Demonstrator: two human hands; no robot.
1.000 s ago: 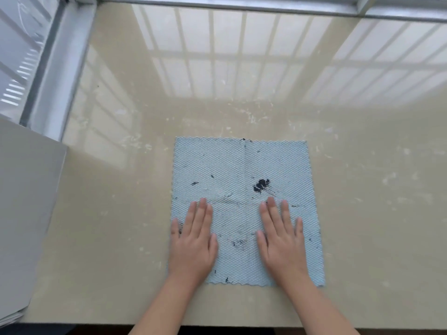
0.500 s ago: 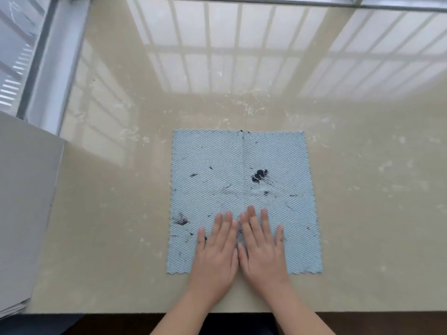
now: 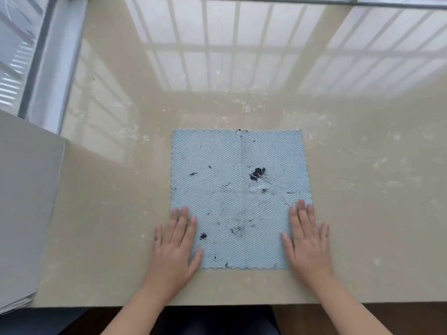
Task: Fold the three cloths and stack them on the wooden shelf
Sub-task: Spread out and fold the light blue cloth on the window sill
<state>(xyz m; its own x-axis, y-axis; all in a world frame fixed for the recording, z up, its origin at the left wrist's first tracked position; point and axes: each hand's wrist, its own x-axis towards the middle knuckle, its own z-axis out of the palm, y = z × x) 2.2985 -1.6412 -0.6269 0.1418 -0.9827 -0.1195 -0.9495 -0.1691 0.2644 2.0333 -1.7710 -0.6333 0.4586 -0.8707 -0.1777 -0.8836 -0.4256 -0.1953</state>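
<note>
Now, step: flattening a cloth [image 3: 238,189] for its first fold; none made yet, judging by how it lies.
Cloth: blue, dark-stained, spread flat on the counter [image 3: 362,213], near its front edge.
Left hand [image 3: 173,250]: palm down over the near left edge, fingers straight, slightly spread.
Right hand [image 3: 308,245]: palm down over the near right edge, fingers likewise.
Next: probably pinch the near corners and carry them to the far edge, so that corners meet squarely.
</note>
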